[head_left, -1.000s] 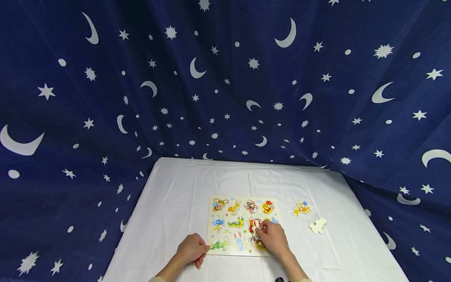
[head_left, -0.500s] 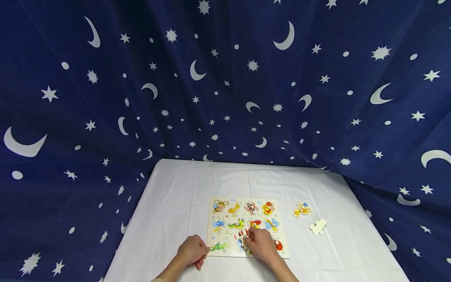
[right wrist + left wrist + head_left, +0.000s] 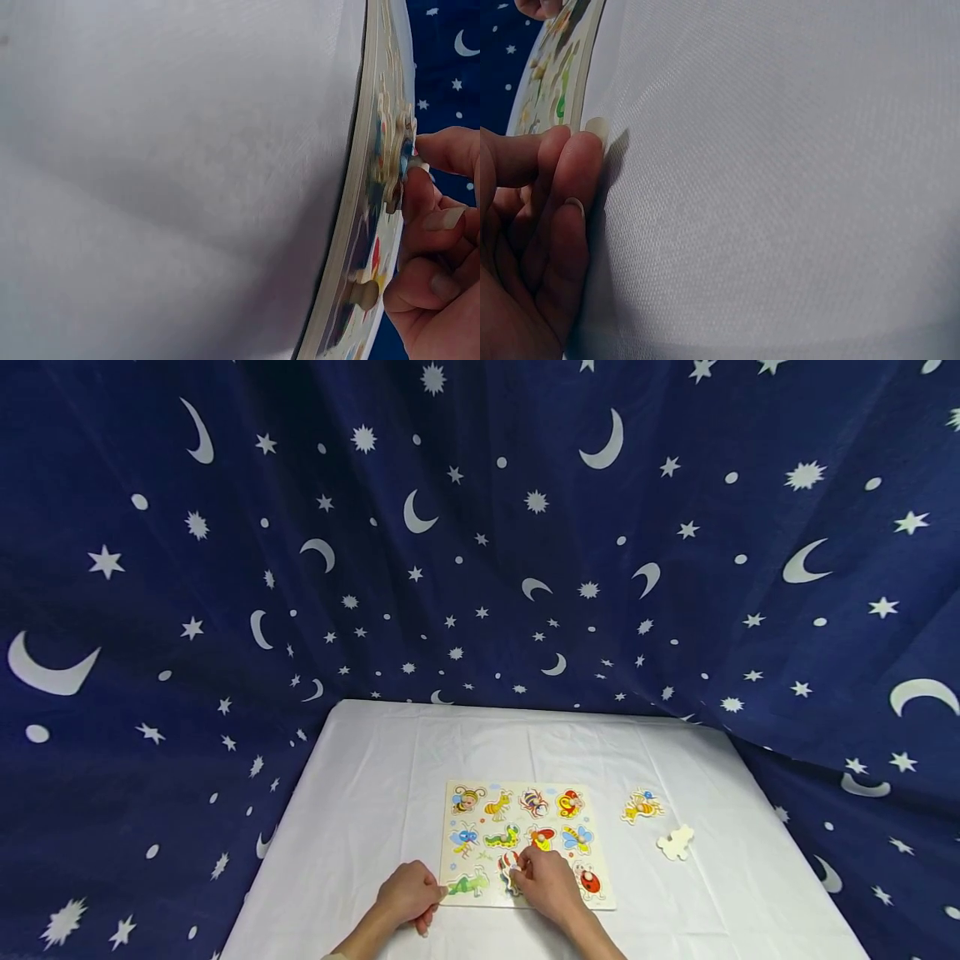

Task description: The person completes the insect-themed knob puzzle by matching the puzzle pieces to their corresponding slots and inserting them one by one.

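A wooden insect puzzle board (image 3: 486, 900) lies on the white-covered table. My right hand (image 3: 551, 885) pinches the knob of a red-and-white striped beetle piece (image 3: 507, 864) over the board's bottom row. In the right wrist view this beetle piece (image 3: 391, 154) sits slightly raised over the board (image 3: 341, 247); whether it is in its slot I cannot tell. At the board's lower left corner, my left hand (image 3: 408, 891) grips the edge, fingers curled. The left wrist view has that hand (image 3: 544, 217) against the board's corner. A green grasshopper picture (image 3: 468, 883) shows beside it.
Right of the board lie a colourful insect piece or overlapping pieces (image 3: 642, 806) and a face-down plain wooden piece (image 3: 676, 843). Knobbed pieces such as a ladybug (image 3: 590, 882) and a caterpillar (image 3: 502, 837) are in the board. A dark blue star-patterned curtain (image 3: 480, 568) surrounds the table.
My right hand has moved left across the board with the beetle piece, from near the right-hand columns to the bottom row's beetle picture. The left hand has stayed at the corner.
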`<action>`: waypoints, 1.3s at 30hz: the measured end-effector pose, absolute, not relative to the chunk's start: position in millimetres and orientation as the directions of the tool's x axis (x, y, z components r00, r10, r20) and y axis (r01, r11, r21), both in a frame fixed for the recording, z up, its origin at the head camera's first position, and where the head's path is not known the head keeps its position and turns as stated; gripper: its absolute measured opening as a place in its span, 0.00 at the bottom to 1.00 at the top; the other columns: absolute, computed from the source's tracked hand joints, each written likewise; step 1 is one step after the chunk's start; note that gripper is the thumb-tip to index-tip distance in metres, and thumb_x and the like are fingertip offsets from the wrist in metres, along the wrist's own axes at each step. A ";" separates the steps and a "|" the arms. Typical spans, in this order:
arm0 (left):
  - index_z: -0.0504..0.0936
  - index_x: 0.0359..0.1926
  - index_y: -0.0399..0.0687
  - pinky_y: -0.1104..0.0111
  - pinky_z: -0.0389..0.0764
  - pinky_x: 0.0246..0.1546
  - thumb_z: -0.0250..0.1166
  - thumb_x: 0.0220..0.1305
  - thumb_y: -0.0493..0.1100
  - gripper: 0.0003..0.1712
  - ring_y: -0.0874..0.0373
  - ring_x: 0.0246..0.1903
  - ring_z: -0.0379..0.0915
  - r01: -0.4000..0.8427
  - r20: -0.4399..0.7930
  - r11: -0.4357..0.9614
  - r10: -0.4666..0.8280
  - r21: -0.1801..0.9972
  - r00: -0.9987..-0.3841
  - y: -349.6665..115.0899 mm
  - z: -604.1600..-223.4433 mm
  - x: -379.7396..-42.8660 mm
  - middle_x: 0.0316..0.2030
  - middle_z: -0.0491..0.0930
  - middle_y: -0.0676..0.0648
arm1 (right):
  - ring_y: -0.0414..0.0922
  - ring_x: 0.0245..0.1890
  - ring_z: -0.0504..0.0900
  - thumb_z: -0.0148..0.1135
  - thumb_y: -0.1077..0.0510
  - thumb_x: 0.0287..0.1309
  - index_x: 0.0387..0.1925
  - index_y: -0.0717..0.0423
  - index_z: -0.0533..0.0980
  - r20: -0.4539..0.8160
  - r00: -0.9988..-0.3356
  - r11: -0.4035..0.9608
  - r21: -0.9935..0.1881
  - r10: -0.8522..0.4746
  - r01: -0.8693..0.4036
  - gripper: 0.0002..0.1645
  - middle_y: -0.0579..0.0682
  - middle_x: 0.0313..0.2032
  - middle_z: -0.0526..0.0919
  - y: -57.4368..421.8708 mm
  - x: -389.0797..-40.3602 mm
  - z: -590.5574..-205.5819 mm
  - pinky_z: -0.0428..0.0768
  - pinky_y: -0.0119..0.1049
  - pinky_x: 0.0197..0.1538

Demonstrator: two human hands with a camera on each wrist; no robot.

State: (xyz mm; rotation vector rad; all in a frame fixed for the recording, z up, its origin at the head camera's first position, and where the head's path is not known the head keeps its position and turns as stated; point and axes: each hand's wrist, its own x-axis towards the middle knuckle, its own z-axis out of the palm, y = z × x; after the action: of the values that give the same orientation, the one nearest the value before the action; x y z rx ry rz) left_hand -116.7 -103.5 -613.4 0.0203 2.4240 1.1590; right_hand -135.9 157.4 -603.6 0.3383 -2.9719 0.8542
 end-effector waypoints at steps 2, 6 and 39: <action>0.75 0.11 0.48 0.68 0.71 0.09 0.62 0.57 0.48 0.20 0.59 0.05 0.73 -0.175 -0.390 0.654 0.199 0.736 -0.899 -103.7 -614.7 -116.9 0.05 0.73 0.53 | 0.30 0.12 0.61 0.66 0.49 0.45 0.20 0.42 0.71 0.084 -0.975 0.826 -0.520 -0.206 -0.219 0.11 0.33 0.11 0.66 155.1 -135.7 -603.5 0.59 0.26 0.17; 0.75 0.11 0.49 0.67 0.71 0.09 0.62 0.57 0.49 0.20 0.59 0.05 0.73 -0.174 -0.390 0.655 0.200 0.735 -0.899 -103.6 -615.1 -117.5 0.05 0.73 0.53 | 0.31 0.12 0.62 0.67 0.49 0.45 0.20 0.43 0.71 0.075 -0.973 0.833 -0.504 -0.218 -0.226 0.11 0.33 0.11 0.66 151.4 -135.8 -603.6 0.59 0.27 0.17; 0.75 0.11 0.48 0.75 0.65 0.05 0.62 0.57 0.47 0.19 0.61 0.04 0.72 -0.174 -0.385 0.649 0.199 0.741 -0.901 -102.6 -614.7 -118.5 0.05 0.73 0.53 | 0.36 0.12 0.61 0.67 0.48 0.44 0.14 0.43 0.68 0.037 -0.993 0.908 -0.403 -0.112 -0.117 0.16 0.36 0.10 0.64 134.9 -129.2 -603.9 0.57 0.32 0.16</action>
State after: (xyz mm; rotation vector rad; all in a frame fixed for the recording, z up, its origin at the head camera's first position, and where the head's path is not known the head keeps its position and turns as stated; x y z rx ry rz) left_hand -118.5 -102.6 -614.7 0.0198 2.4322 1.1575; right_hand -129.2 134.9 -603.9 0.1835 -3.0552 0.6471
